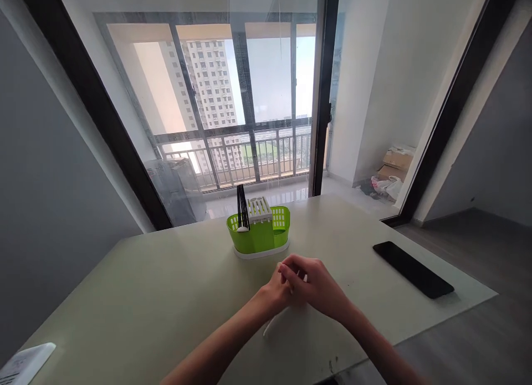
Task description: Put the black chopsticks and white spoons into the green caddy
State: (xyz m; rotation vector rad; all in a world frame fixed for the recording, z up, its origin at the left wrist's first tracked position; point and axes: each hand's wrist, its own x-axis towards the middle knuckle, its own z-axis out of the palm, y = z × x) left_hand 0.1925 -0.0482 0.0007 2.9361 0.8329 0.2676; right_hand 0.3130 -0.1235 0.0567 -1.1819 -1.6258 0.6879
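My left hand and my right hand meet over the middle of the pale table, fingers curled and pressed together. A slim white utensil sticks out beneath them toward me, and a bit of white shows between my right fingers. Both hands seem closed on it; its far end is hidden. Just beyond the hands stands a green cutlery holder on a white base, with black chopsticks upright in its left part and a white slotted insert in the middle.
A black phone lies flat near the table's right edge. A white device sits at the near left corner. Behind the table is a glass door to a balcony; boxes and bags lie on the floor at the right.
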